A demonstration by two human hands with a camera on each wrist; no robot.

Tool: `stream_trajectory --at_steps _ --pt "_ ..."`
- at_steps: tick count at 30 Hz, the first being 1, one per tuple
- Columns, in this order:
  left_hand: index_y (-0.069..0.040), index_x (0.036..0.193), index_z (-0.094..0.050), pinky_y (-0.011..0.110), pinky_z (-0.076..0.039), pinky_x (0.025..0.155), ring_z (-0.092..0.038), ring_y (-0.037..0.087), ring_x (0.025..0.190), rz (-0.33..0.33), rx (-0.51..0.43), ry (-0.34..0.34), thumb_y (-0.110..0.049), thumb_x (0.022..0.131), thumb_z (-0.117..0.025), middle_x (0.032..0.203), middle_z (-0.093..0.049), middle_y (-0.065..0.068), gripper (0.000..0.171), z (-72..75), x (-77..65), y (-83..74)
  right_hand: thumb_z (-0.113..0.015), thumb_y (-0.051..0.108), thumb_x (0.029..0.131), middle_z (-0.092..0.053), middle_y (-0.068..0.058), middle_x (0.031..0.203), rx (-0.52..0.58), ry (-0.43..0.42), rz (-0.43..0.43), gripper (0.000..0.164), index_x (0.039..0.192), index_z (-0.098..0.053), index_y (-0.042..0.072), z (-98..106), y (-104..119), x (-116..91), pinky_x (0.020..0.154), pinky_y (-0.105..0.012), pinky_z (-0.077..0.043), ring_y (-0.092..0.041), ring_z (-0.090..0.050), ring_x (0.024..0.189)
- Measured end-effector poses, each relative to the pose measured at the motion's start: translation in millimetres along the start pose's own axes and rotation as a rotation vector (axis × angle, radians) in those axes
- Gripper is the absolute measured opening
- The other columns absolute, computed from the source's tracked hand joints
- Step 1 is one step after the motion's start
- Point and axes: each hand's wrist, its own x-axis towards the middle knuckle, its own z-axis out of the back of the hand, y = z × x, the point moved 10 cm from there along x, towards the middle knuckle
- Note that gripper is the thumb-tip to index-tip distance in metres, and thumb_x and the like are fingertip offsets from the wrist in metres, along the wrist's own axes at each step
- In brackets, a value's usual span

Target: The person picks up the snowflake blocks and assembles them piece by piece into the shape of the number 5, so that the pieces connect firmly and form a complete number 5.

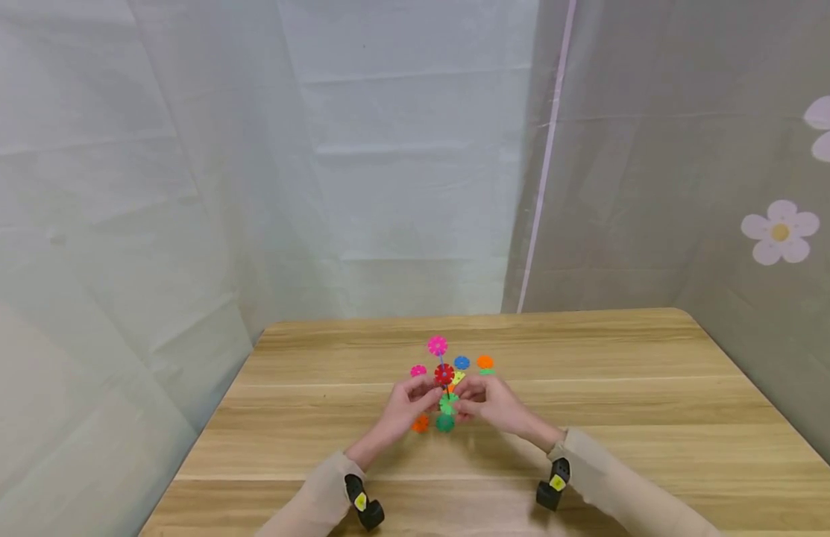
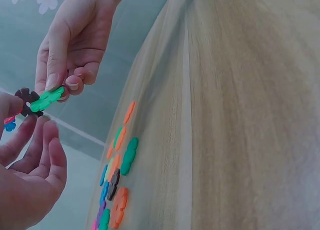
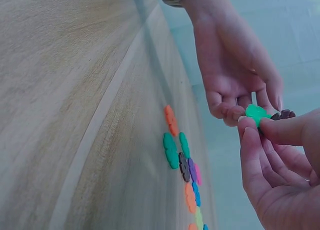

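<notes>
A chain of flower-shaped plastic discs is held up between both hands above the table. At its top in the head view is a pink disc (image 1: 438, 345), then a blue one seen edge-on, then a red disc (image 1: 444, 374). Below these a dark brown disc (image 2: 27, 100) meets a light green disc (image 1: 449, 403). My left hand (image 1: 409, 403) pinches the chain by the dark brown disc, thumb and fingertips close to the joint. Between thumb and fingers, my right hand (image 1: 493, 403) pinches the light green disc at its edge.
Loose discs lie on the wooden table (image 1: 307, 432) around and beneath the hands: a dark green disc (image 1: 444, 423), an orange disc (image 1: 420, 424), a blue disc (image 1: 461, 362), another pink disc (image 1: 418, 370) and several more. A pale curtain (image 1: 415, 186) hangs behind the table.
</notes>
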Motion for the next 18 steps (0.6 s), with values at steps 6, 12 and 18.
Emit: stream_trajectory --at_steps 6,12,18 --pt "0.012 0.111 -0.056 0.031 -0.058 0.079 -0.064 0.003 0.079 0.043 0.005 0.046 -0.008 0.094 -0.060 0.097 -0.069 0.022 0.027 -5.8 -3.7 3.6 -0.065 0.003 0.089 -0.069 -0.025 0.088 -0.006 -0.011 -0.002 0.013 0.099 -0.064 -0.006 1 1 0 0.071 -0.050 -0.057 -0.041 -0.068 0.078" --pt "0.014 0.107 -0.056 0.019 -0.053 0.070 -0.063 0.002 0.073 0.049 -0.008 0.080 -0.006 0.093 -0.061 0.096 -0.066 0.033 0.025 -12.4 -4.8 6.0 -0.065 0.003 0.090 -0.069 -0.022 0.086 -0.017 -0.020 0.011 0.013 0.098 -0.064 -0.007 4 -2 1 0.068 -0.042 -0.059 -0.039 -0.069 0.075" --pt "0.016 0.104 -0.058 0.022 -0.057 0.072 -0.065 0.003 0.073 0.043 -0.020 0.090 -0.006 0.094 -0.060 0.095 -0.065 0.037 0.025 -16.4 -5.7 4.9 -0.066 0.004 0.090 -0.070 -0.020 0.086 -0.026 -0.034 0.002 0.012 0.099 -0.065 -0.005 5 -2 2 0.068 -0.039 -0.059 -0.031 -0.070 0.074"
